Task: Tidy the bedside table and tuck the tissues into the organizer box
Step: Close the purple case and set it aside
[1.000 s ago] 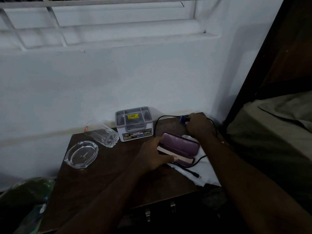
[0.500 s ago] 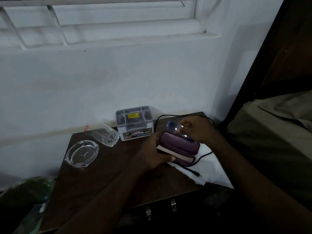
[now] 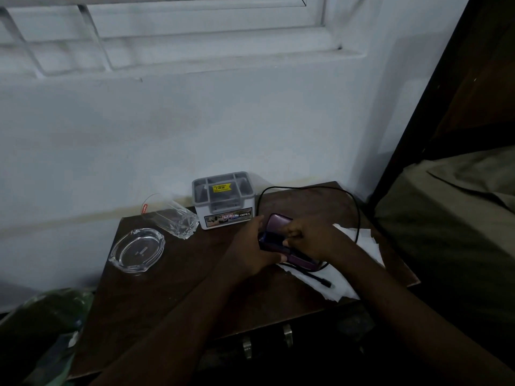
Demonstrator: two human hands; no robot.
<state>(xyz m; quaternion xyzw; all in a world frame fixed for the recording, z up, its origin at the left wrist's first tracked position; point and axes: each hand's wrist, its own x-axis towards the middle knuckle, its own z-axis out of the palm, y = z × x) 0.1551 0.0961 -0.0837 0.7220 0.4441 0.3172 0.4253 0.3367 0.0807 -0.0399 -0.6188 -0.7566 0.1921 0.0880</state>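
Hands meet over a purple case [image 3: 278, 227] near the right middle of the dark wooden worktop [image 3: 172, 277]. The left hand [image 3: 252, 250] grips the case from its left end, fingers curled under and around the near edge, thumb lying up along the side. The right hand [image 3: 312, 240] comes in from the right and its fingers [image 3: 292, 234] are bent onto the case where lid and base meet; whether they also pinch something small inside cannot be told in the dim light. The case lies partly on white tissues [image 3: 354, 246], which are spread flat on the worktop's right part, reaching its near right edge, one sheet showing beyond the right wrist and more below the case. A black cable [image 3: 358, 218] loops from behind the case round toward the wall and back, and its plug end [image 3: 324, 282] rests on the tissues near the front. The organizer box [image 3: 224, 201], grey on top with several open compartments and a yellow sticker, white below with a printed label, stands at the back of the worktop against the pale wall, just left of the hands and apart from the tissues. A clear drinking glass [image 3: 172, 218] lies on its side left of the box, its base near the box. A clear glass ashtray [image 3: 136, 250] sits near the left edge. A bed [image 3: 451, 213] with drab bedding is at the right.
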